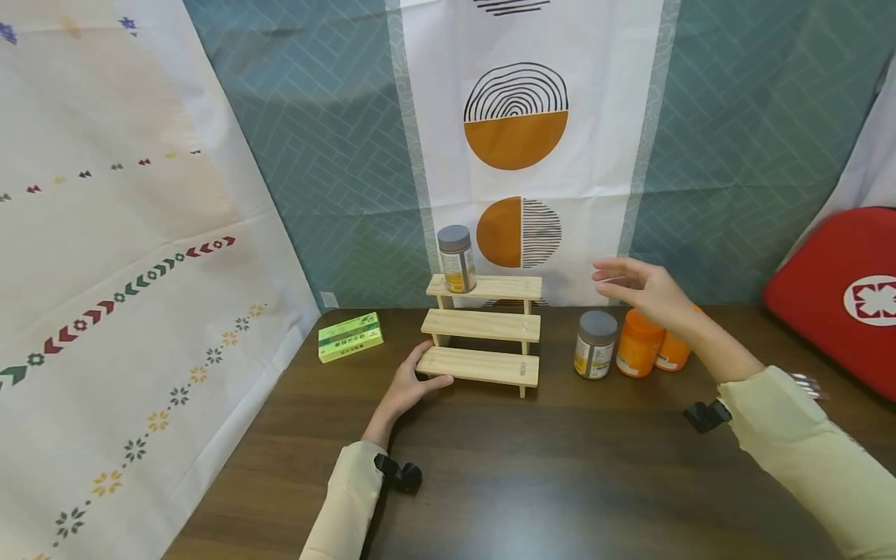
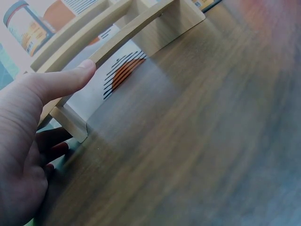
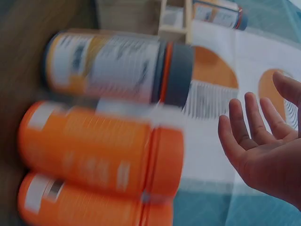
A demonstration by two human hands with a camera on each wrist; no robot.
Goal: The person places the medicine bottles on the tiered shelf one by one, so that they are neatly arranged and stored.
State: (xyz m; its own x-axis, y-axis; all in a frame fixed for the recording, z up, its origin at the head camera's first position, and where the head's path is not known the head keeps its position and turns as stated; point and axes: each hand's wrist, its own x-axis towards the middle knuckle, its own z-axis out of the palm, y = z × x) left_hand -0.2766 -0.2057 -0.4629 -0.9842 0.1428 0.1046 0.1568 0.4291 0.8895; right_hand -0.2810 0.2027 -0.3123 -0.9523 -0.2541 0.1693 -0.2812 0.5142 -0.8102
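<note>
Left grip (image 1: 407, 386) around bottom step (image 1: 483, 364) of wooden rack (image 1: 479, 324); right grip (image 1: 647, 291) raised, half-spread, empty

Over the feed I see a pale wooden three-step stand (image 1: 481, 325) upright on the dark table (image 1: 560, 474), with a grey-lidded jar (image 1: 458, 268) standing at the left end of its top step. To the stand's right I make out a second grey-lidded jar (image 1: 593, 351), upright and closed, two orange jars (image 1: 637, 346) standing just beside it.
</note>
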